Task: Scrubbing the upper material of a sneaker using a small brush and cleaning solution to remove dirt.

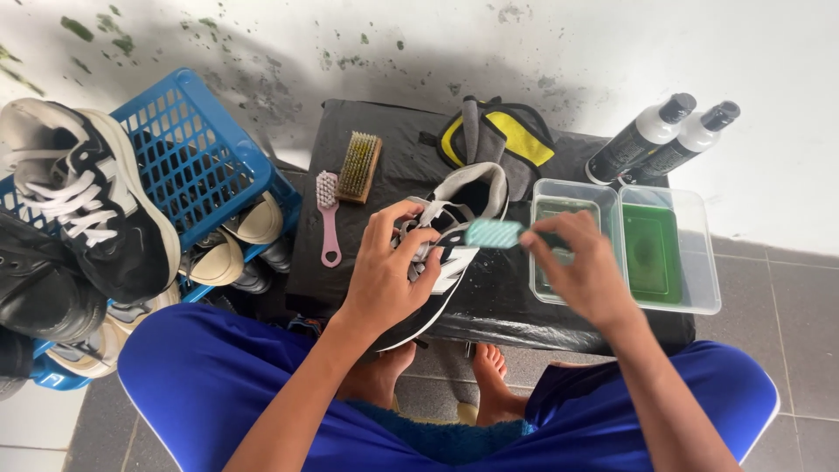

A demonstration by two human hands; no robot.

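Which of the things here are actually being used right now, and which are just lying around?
In use:
- black and white sneaker, gripped by the left hand
- teal brush, held by the right hand against the sneaker

Lying about:
- wooden brush
- pink brush
- two clear tubs
- two bottles
- blue crate of shoes
- yellow and grey cloth

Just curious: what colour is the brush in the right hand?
Pale mint green brush, held in the right hand; head view.

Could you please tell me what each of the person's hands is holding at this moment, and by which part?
The left hand grips the black sneaker over its laced middle; the right hand holds the teal brush by its handle end.
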